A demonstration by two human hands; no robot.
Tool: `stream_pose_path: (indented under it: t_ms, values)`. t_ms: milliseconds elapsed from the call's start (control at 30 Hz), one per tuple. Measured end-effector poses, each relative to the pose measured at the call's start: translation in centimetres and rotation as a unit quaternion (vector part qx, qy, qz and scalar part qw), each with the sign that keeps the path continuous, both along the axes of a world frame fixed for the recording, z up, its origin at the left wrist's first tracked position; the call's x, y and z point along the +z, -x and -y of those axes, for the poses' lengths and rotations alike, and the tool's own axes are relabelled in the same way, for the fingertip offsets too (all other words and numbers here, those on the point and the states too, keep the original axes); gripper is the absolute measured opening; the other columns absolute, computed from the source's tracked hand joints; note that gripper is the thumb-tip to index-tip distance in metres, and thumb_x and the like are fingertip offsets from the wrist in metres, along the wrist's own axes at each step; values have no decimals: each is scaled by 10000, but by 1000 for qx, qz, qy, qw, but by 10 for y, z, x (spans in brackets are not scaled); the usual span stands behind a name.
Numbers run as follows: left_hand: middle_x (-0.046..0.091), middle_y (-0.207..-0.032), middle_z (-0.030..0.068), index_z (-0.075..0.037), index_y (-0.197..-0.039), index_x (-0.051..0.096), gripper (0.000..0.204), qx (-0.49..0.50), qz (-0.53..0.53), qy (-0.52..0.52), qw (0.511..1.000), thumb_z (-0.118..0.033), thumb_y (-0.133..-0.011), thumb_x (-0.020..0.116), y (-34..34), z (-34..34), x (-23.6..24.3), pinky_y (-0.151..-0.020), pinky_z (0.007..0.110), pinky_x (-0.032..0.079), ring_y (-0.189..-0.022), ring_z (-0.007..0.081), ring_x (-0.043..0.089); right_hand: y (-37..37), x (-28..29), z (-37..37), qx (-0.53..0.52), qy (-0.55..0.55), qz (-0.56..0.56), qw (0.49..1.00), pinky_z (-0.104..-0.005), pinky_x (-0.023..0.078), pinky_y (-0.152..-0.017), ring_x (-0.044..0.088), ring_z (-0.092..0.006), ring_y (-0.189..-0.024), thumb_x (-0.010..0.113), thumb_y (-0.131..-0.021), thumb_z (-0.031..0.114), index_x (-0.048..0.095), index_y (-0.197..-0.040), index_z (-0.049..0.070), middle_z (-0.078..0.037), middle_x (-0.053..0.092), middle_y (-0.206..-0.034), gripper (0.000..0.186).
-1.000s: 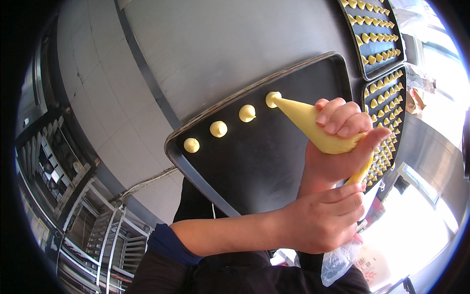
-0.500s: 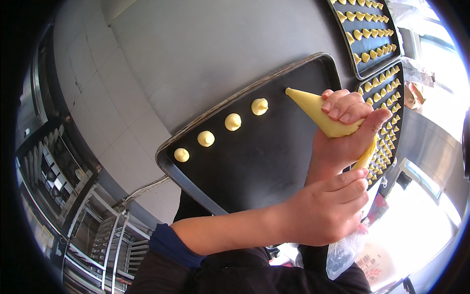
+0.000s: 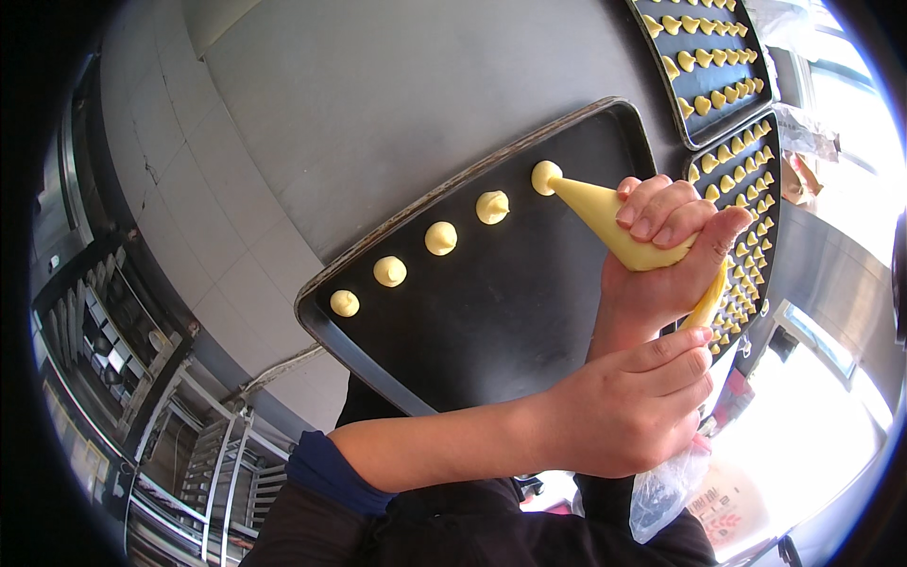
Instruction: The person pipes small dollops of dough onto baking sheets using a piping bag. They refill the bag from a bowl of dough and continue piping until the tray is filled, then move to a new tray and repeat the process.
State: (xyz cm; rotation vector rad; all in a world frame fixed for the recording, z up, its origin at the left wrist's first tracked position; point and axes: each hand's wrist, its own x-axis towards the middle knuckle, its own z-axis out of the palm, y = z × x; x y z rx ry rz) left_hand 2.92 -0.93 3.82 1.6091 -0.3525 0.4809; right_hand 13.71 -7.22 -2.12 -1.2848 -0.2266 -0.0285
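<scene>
My right hand [image 3: 657,288] is closed around the front of a piping bag [image 3: 593,210] filled with pale yellow batter. My left hand [image 3: 628,406] grips the bag's twisted rear part, below and nearer to me; clear plastic [image 3: 664,491] hangs beneath that hand. At the bag's tip, a round batter mound [image 3: 543,176] touches the tip on a dark baking tray [image 3: 453,350]. From there, several peaked mounds [image 3: 441,238] run in a slanting row along the tray's far edge, down to its left corner. Part of my right hand and wrist is hidden behind my left.
Two more trays full of piped batter stand at the right, a far tray [image 3: 694,132] and a nearer tray [image 3: 693,203]. The dark tray rests on a grey metal worktop [image 3: 378,104]. A metal rack [image 3: 213,472] stands on the lower left.
A new mound of batter has swelled out at the bag's tip, where bare tray was before. Both hands keep their grip, and the view has shifted slightly.
</scene>
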Motion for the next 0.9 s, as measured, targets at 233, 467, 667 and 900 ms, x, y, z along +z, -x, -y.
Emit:
stream_pose_path:
  t_ms: [233,467,667,900]
  values:
    - [751,-993,114,-49,-788,722,359,-21,6,-12,1000,-376,-913,803,-2,-3,1,-1218,484,495,-1114,307,732,-5,5,-5,18,-20,22,999,-442,577,-853,659,-232,-707,322,-1189,602,597,-761,110,-68,618,-730,708]
    - [731,-1106,152,45,-959,730,393,-38,37,27,998,-320,-834,804,-4,8,17,-1184,488,493,-1240,392,695,1,65,-6,-43,-202,-131,969,-537,371,-1282,678,-327,-1195,534,-1071,737,837,-1125,142,-114,757,-1190,670]
    - [736,-1089,157,3,-879,725,349,-25,9,38,999,-336,-869,810,-19,7,14,-1216,496,476,-1227,374,703,-37,32,24,30,-34,18,999,-510,522,-1068,695,-280,-935,389,-1166,633,751,-847,114,-88,705,-868,709]
    - [750,-1048,139,-78,-716,643,367,-24,-3,13,1000,-331,-900,835,-34,1,-1,-1248,511,469,-1161,307,733,-41,-5,27,-51,42,5,998,-455,561,-873,643,-234,-739,321,-1196,580,565,-703,128,-53,587,-695,713]
